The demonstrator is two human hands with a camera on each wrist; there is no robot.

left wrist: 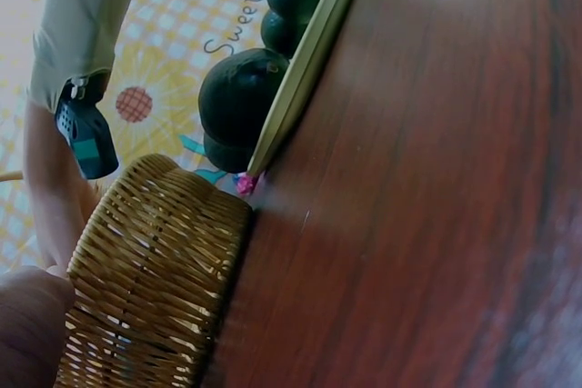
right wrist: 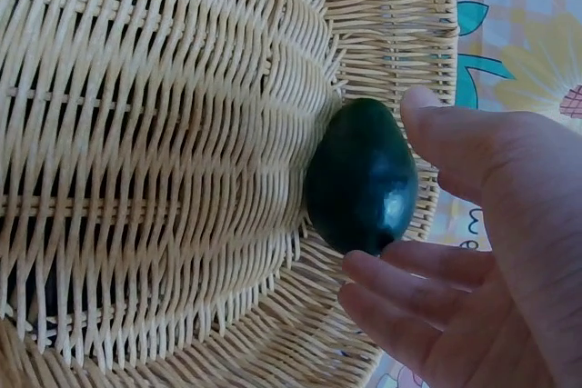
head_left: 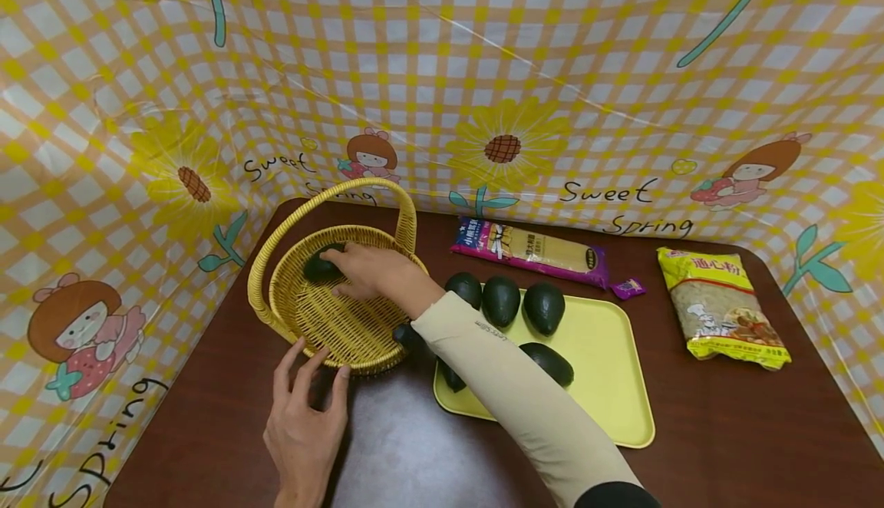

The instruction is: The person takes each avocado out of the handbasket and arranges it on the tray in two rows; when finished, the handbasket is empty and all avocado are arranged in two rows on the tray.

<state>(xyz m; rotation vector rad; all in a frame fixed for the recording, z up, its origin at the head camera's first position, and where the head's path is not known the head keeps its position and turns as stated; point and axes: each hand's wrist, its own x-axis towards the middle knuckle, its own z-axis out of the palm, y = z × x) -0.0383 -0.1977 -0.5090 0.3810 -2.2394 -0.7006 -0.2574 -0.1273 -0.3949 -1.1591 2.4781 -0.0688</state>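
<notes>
In the head view, a yellow wicker basket (head_left: 352, 331) with a tall arched handle stands on the left of the table. One dark green avocado (head_left: 321, 265) lies inside against its far left wall. My right hand (head_left: 373, 272) reaches into the basket. In the right wrist view, thumb and fingers spread loosely about the avocado (right wrist: 362, 179); fingertips touch or nearly touch its lower end, and the thumb stands slightly off it. My left hand (head_left: 307, 416) is at the basket's near rim, fingers loosely bent; the left wrist view shows its thumb (left wrist: 32, 324) against the wicker (left wrist: 155, 270).
A yellow tray (head_left: 608, 370) right of the basket bears several avocados (head_left: 544, 308), partly hidden by my right sleeve (head_left: 511, 385). Behind it lie a purple noodle packet (head_left: 528, 251) and a small purple sachet (head_left: 628, 288). A yellow pasta bag (head_left: 721, 308) lies far right.
</notes>
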